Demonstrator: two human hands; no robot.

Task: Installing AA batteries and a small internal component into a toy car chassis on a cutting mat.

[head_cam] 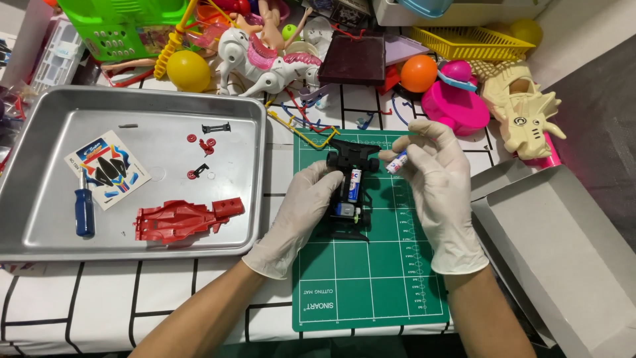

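Gloves cover both hands, thin and white. The left hand wraps its fingers around the side of a black toy car chassis, which sits on a green cutting mat at the table's middle. One battery already lies lengthwise in the chassis, with a small motor just below it. The right hand hovers just beside the chassis, thumb and forefinger pinched shut on a second small battery, the other fingers loosely curled.

To the left stands a metal tray. In it lie a red car body shell, a blue-handled screwdriver, a sticker sheet and a few small red and black parts, all well apart from the hands. Toys crowd the far edge of the table: a white toy horse, a yellow ball, an orange ball and a cream dinosaur. An open grey cardboard box lies at the right.
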